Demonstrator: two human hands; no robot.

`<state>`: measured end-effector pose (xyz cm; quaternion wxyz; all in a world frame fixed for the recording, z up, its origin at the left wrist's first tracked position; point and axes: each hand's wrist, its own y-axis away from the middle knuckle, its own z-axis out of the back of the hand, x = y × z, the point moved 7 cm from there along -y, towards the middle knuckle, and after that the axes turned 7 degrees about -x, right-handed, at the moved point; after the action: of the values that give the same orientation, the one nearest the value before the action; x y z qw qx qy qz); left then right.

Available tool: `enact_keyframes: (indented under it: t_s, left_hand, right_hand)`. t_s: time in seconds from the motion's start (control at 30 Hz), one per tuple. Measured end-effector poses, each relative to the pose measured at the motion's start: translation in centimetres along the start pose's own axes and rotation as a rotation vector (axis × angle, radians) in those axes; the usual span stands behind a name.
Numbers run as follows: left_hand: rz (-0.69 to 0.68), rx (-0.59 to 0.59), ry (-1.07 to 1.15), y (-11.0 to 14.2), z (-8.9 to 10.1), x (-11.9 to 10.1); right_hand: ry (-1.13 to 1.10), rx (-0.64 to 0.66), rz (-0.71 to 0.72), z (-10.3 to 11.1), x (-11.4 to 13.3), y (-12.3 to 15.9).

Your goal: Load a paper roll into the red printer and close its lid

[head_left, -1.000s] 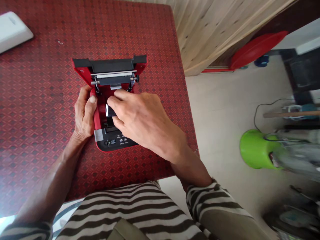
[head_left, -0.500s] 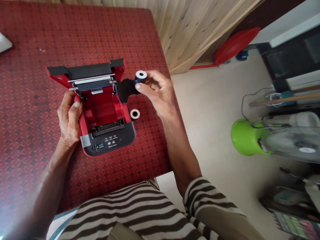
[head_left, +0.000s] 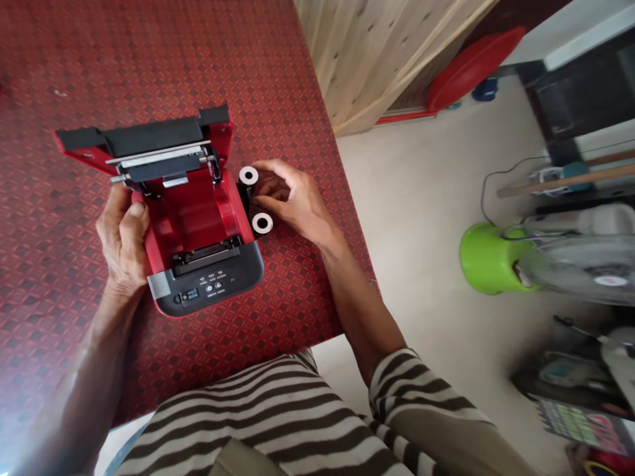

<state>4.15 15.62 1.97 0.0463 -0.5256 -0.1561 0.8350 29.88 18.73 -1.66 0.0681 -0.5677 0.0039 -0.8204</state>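
Two white-ended rolls (head_left: 254, 225) sit just beside the open printer (head_left: 186, 221) on the tabletop (head_left: 282, 284), the dark film (head_left: 247, 200) between them best handled untwisted. The left hand (head_left: 122, 241) pinches the printer's wall, a sound brace; whether the right hand's (head_left: 297, 201) curled grip holds the upper roll (head_left: 243, 176), I cannot tell.

A red desk (head_left: 278, 86) patterned with dark diamonds is bordered by knotted wooden boards (head_left: 367, 59), past which a rounded red object (head_left: 473, 71) is seen, while the pale floor (head_left: 407, 198) is partly covered by a green tub (head_left: 483, 261), and the desk's near left area is whitened by glare (head_left: 7, 430).
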Motion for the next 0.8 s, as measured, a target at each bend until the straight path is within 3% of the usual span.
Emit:
enact_keyframes:
  t_s: [0.13, 0.2, 0.3, 0.43, 0.53, 0.67, 0.8]
  left_hand:
    - [0.04, -0.004, -0.039, 0.2, 0.1, 0.0]
    - [0.039, -0.011, -0.056, 0.4, 0.3, -0.2]
    - [0.016, -0.005, -0.083, 0.4, 0.4, -0.5]
    - [-0.008, 0.019, -0.103, 0.4, 0.3, -0.9]
    - [-0.026, 0.027, -0.085, 0.4, 0.3, -1.0]
    - [-0.011, 0.033, -0.048, 0.8, 0.3, -0.4]
    - [0.054, 0.009, -0.025, 0.6, 0.2, 0.4]
  right_hand:
    - [0.09, -0.042, 0.0, 2.1, 0.8, 2.5]
    - [0.168, 0.014, 0.018, 2.3, 1.4, 3.8]
    - [0.202, 0.108, 0.06, 1.3, 2.1, 5.2]
    - [0.231, 0.07, 0.184, -0.4, 2.7, 5.4]
    - [0.234, 0.053, 0.189, -1.0, 2.6, 5.3]
    - [0.191, 0.009, 0.116, 0.8, 3.6, 5.8]
    - [-0.041, 0.001, 0.036, 3.5, 6.5, 6.6]
